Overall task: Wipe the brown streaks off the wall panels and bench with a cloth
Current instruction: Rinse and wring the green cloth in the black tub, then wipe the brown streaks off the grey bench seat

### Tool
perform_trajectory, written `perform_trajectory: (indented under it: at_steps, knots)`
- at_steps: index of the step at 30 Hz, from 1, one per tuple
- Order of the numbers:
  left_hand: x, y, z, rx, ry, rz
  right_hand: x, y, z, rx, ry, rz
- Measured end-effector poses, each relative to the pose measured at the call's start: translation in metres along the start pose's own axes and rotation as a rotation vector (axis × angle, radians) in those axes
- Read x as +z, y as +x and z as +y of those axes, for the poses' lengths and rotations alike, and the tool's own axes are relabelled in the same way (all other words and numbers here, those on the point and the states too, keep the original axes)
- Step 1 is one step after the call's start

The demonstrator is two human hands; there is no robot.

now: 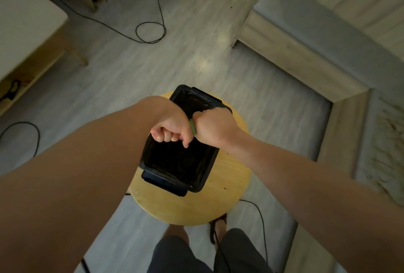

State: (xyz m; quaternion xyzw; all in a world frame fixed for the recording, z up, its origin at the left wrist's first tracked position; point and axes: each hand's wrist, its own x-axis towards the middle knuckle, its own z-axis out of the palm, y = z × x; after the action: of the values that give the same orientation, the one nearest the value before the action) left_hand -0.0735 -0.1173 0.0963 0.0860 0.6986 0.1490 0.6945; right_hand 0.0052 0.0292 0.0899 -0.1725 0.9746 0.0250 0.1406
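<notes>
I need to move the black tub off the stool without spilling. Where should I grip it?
Likely the flat lips at the black tub's two short ends, left hand on one and right hand on the other, coming in endwise: its long walls look smooth, and level lifting suits the open top.
</notes>
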Motion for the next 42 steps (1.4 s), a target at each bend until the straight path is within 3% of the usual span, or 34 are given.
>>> perform_trajectory:
  at_steps: [2,5,7,9,15,20,25,29,33,38,42]
  knots:
    - [0.004,-0.001,-0.004,-0.017,0.127,0.094,0.001,0.002,-0.007,0.016,0.040,-0.011]
    - [0.020,0.008,-0.003,-0.023,0.574,0.413,0.012,0.006,-0.014,0.133,0.310,-0.239]
    - [0.031,0.014,0.003,-0.019,0.608,0.496,0.017,0.000,-0.005,0.177,0.489,-0.347]
    - [0.034,0.018,0.019,0.024,0.524,0.534,0.018,-0.013,0.018,0.214,0.576,-0.339]
    - [0.055,0.032,0.145,0.315,0.279,0.570,0.004,-0.115,0.138,0.476,0.848,-0.091]
    - [0.127,0.040,0.323,0.588,0.102,0.506,-0.008,-0.265,0.254,0.714,1.039,0.175]
    - [0.229,0.039,0.500,0.788,-0.237,0.586,-0.023,-0.423,0.353,0.904,1.213,0.424]
    - [0.314,0.019,0.626,0.911,-0.439,0.466,-0.051,-0.542,0.420,0.990,1.278,0.635]
    - [0.390,0.002,0.727,0.973,-0.580,0.194,-0.077,-0.642,0.466,1.085,1.190,0.807]
    - [0.446,0.007,0.826,1.032,-0.540,0.076,-0.071,-0.722,0.517,1.154,1.179,0.982]
    - [0.449,0.022,0.877,0.997,-0.475,-0.036,-0.056,-0.743,0.555,1.231,1.228,1.127]
